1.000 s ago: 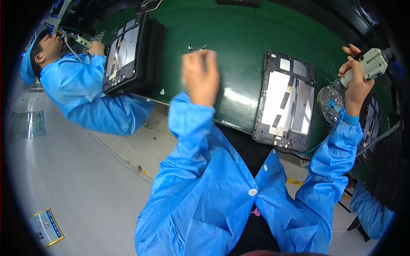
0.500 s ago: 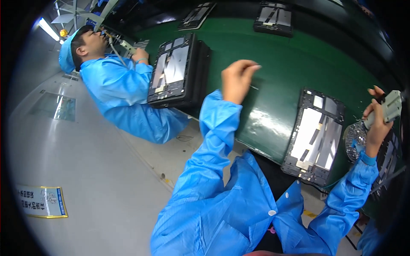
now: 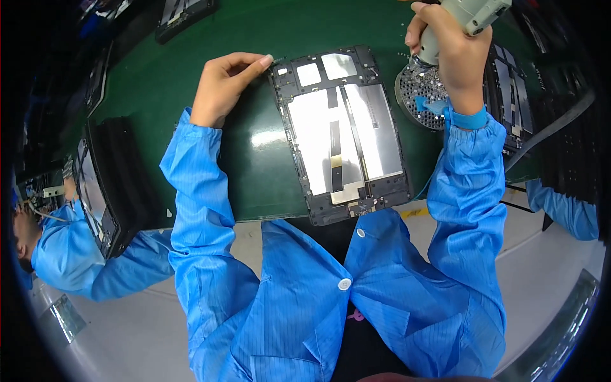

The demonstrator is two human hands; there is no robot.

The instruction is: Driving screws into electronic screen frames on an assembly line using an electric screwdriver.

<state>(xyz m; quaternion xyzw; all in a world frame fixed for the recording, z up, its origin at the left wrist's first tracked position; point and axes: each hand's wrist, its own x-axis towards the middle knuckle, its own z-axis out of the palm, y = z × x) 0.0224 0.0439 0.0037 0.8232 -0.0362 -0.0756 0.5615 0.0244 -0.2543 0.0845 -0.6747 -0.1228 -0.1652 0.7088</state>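
An opened tablet (image 3: 372, 127), its black frame around silvery plates, lies on the green bench in front of me. My left hand (image 3: 223, 86) is at its upper left corner, thumb and forefinger pinched together; whether they hold anything small cannot be made out. My right hand (image 3: 455, 54) is wrapped round a pale grey-green electric screwdriver (image 3: 474, 14). Its tip points down at a round tray (image 3: 407, 105) of small metal screws, right of the tablet. A blue band (image 3: 470, 119) circles my right wrist.
A stack of dark tablets (image 3: 130, 172) stands at the left edge, beside a co-worker in blue (image 3: 76, 254). Another tablet (image 3: 181, 16) lies at the far left, and one more (image 3: 511, 95) right of the tray. A grey cable (image 3: 554, 130) crosses the right side.
The view has swung to the right. My left hand has come from open bench to the tablet's upper left corner. The screwdriver's tip is now over the screw tray, still in my right hand.
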